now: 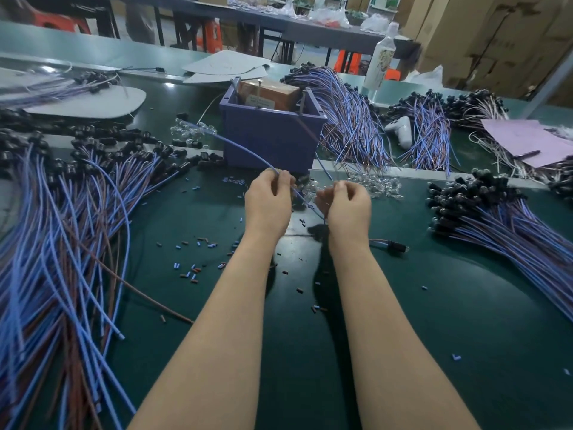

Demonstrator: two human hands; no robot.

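Observation:
Both my hands are raised over the green table (403, 305), just in front of a purple plastic box (273, 138). My left hand (268, 203) pinches a thin blue wire (235, 147) that runs up and left toward a cluster of clear LED bulbs (192, 130). My right hand (347, 206) has its fingers curled round the wire's lower stretch, which passes between the two hands. What the right fingertips hold is hidden. Clear bulbs (375, 184) lie loose just beyond my right hand.
Big fans of blue and brown wires with black sockets lie at left (62, 243), right (511, 225) and behind the box (350, 119). Cut insulation bits (192, 271) litter the table. A finished socket lead (390, 245), a white tool (401, 128), pink paper (527, 141) and a bottle (383, 57) are nearby.

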